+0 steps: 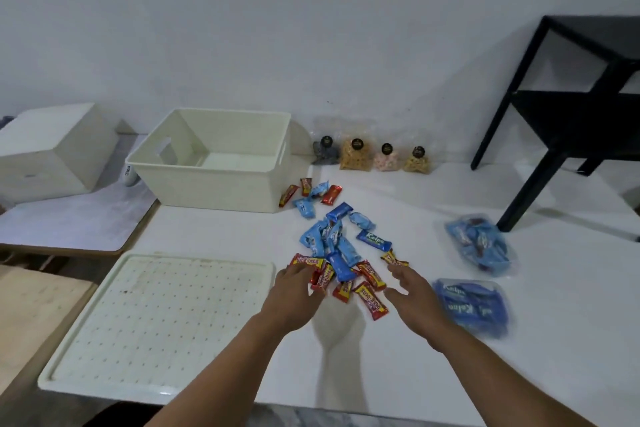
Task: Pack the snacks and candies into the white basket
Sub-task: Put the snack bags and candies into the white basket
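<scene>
The head view is showing the left hand [294, 291] and right hand [414, 291], fingers relaxed and holding nothing, flanking the candy pile [343, 260] on the bench [398, 374], the white basket [214, 163] sitting beyond the left hand.

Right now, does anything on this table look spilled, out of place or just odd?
The wrapped candies lie loose in a scattered pile on the table, a few strays beside the white basket, which holds nothing visible. The perforated lid lies flat, apart from the basket. Four small snack bags stand neatly by the wall.
</scene>
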